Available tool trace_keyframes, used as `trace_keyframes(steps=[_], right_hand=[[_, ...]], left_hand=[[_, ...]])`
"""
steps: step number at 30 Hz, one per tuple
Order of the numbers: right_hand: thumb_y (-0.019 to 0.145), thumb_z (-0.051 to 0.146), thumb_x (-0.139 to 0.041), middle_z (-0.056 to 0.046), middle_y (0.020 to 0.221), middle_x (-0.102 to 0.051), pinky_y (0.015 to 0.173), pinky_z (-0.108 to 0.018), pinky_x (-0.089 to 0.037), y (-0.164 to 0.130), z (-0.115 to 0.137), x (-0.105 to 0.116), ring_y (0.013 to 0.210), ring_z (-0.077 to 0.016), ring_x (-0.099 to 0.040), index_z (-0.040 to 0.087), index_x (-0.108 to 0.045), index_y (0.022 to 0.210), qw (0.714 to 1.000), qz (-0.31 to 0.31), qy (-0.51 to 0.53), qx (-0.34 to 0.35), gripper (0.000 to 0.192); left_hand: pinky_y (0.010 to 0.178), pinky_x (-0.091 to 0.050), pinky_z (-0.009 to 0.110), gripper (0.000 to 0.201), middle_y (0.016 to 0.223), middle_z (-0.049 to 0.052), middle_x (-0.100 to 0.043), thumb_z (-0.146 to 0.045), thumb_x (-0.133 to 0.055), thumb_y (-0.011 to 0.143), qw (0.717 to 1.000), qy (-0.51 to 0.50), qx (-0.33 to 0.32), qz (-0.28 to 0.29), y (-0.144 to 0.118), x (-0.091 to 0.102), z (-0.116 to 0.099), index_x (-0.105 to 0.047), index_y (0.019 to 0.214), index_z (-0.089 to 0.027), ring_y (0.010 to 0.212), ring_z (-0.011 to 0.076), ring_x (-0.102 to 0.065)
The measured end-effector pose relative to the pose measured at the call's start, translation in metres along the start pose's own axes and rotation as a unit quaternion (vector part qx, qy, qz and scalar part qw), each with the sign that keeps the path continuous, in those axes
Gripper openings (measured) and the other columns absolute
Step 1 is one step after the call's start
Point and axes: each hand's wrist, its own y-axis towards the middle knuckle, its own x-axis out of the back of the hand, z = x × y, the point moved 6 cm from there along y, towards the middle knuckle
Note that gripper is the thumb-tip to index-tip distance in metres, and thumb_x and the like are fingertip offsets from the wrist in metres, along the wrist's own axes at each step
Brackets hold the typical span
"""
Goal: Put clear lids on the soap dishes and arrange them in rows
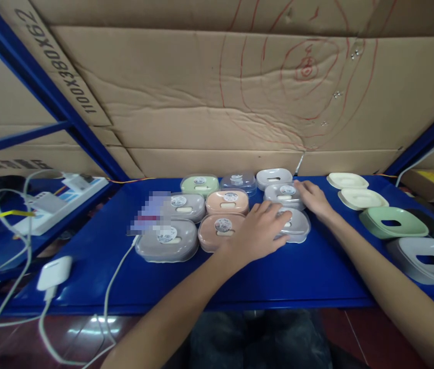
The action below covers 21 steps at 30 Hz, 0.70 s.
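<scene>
My left hand [265, 230] lies over the left side of a grey oval plastic box [299, 225] with a round sticker, its fingers spread across the top. My right hand [313, 197] is at the right side of another grey oval box [280, 193] just behind, its fingers stretched out and touching or nearly touching its edge. To the left of my left hand sits a peach box [213, 233], partly covered by that hand. Behind it is a second peach box [227, 201]. Clear covers seem to enclose these boxes.
More boxes stand left and behind: grey [169, 243], green [197, 184] and white [273, 178]. At right lie cream trays [363, 199], a green shell [378, 223] and a grey shell [411, 261] with cut-outs. A power strip [53, 210], white charger [54, 272] and cables lie left.
</scene>
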Motion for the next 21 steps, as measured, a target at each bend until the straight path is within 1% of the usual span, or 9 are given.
trace_keyframes(steps=[2,4,5,7,9,12,15,18,21], right_hand=[[0.099,0.071,-0.055,-0.017,0.104,-0.082,0.098,-0.050,-0.056,-0.001,0.006,-0.007,0.110,-0.0379,-0.075,0.023,-0.073,0.090,0.999,0.022,-0.018,0.019,0.052],[0.099,0.068,-0.057,-0.016,0.102,-0.082,0.100,-0.048,-0.054,0.000,0.010,-0.010,0.110,-0.0373,-0.075,0.023,-0.074,0.086,0.998,0.051,-0.023,0.040,0.049],[0.100,0.066,-0.056,-0.014,0.103,-0.083,0.100,-0.047,-0.054,0.000,0.012,-0.010,0.109,-0.0360,-0.075,0.023,-0.075,0.087,0.996,0.065,-0.020,0.049,0.049],[0.101,0.064,-0.055,-0.011,0.106,-0.084,0.097,-0.043,-0.054,0.000,0.015,-0.007,0.105,-0.0329,-0.075,0.023,-0.078,0.094,0.994,0.087,-0.008,0.063,0.047],[0.100,0.063,-0.058,-0.009,0.107,-0.084,0.094,-0.041,-0.055,-0.001,0.016,-0.005,0.102,-0.0304,-0.075,0.023,-0.080,0.099,0.992,0.102,0.007,0.071,0.046],[0.098,0.065,-0.062,-0.008,0.106,-0.084,0.089,-0.037,-0.056,-0.002,0.019,-0.005,0.097,-0.0272,-0.074,0.021,-0.081,0.103,0.989,0.120,0.038,0.076,0.048],[0.096,0.069,-0.065,-0.008,0.103,-0.084,0.077,-0.033,-0.058,-0.004,0.022,-0.011,0.085,-0.0227,-0.073,0.021,-0.082,0.108,0.983,0.145,0.081,0.075,0.053],[0.092,0.072,-0.071,-0.008,0.097,-0.081,0.067,-0.031,-0.059,-0.005,0.023,-0.016,0.073,-0.0185,-0.070,0.019,-0.081,0.109,0.978,0.157,0.122,0.066,0.056],[0.092,0.073,-0.071,-0.009,0.102,-0.081,0.069,-0.032,-0.063,-0.006,0.020,-0.018,0.076,-0.0183,-0.072,0.019,-0.080,0.108,0.974,0.157,0.154,0.054,0.058]], left_hand=[[0.111,-0.052,0.054,0.039,0.144,0.018,-0.066,-0.037,-0.070,0.105,1.000,0.009,0.002,0.008,0.001,0.000,-0.003,-0.066,0.138,-0.017,0.135,0.0389,-0.059],[0.110,-0.053,0.053,0.039,0.143,0.019,-0.066,-0.038,-0.069,0.106,1.000,0.018,0.004,0.015,0.001,0.001,-0.004,-0.066,0.138,-0.016,0.133,0.0387,-0.060],[0.109,-0.053,0.053,0.040,0.143,0.019,-0.066,-0.039,-0.069,0.106,1.000,0.024,0.006,0.018,0.001,0.001,-0.005,-0.066,0.139,-0.015,0.132,0.0387,-0.060],[0.108,-0.054,0.054,0.044,0.146,0.019,-0.065,-0.042,-0.068,0.107,0.999,0.039,0.015,0.019,0.000,0.000,-0.005,-0.065,0.142,-0.016,0.131,0.0394,-0.060],[0.110,-0.052,0.056,0.051,0.152,0.021,-0.062,-0.047,-0.066,0.107,0.998,0.056,0.030,0.015,-0.001,-0.002,-0.003,-0.063,0.148,-0.016,0.133,0.0407,-0.060],[0.118,-0.047,0.061,0.064,0.163,0.024,-0.055,-0.054,-0.065,0.107,0.996,0.077,0.043,-0.004,-0.003,-0.005,-0.002,-0.057,0.157,-0.015,0.143,0.0446,-0.055],[0.125,-0.039,0.067,0.074,0.168,0.026,-0.050,-0.063,-0.063,0.106,0.995,0.087,0.045,-0.019,-0.005,-0.009,0.000,-0.055,0.160,-0.012,0.154,0.0496,-0.047],[0.128,-0.036,0.069,0.080,0.172,0.028,-0.046,-0.068,-0.060,0.105,0.995,0.081,0.057,-0.012,-0.006,-0.013,0.002,-0.052,0.163,-0.013,0.159,0.0530,-0.042],[0.127,-0.037,0.070,0.086,0.173,0.028,-0.045,-0.072,-0.061,0.104,0.995,0.072,0.066,0.004,-0.007,-0.013,0.003,-0.049,0.166,-0.014,0.160,0.0543,-0.041]])
